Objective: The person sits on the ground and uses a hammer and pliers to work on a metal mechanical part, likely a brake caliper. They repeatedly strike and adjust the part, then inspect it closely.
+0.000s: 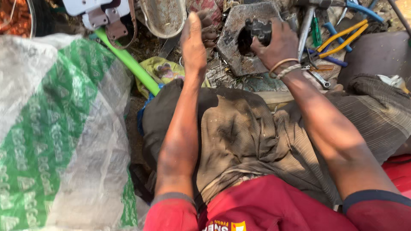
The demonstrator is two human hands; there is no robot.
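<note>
The left hand point(195, 42) hid its fingertips behind its own edge, so their state could not be told. The right hand point(274, 42) had fingers clamped on a small dark metal part point(259, 30) over the hexagonal steel block point(239, 51), whose hole looked dark inside.

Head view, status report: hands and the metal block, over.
Right hand gripping small dark metal part over hexagonal rusty metal block. Left hand raised beside, grip unclear. Pliers clutter right.
</note>
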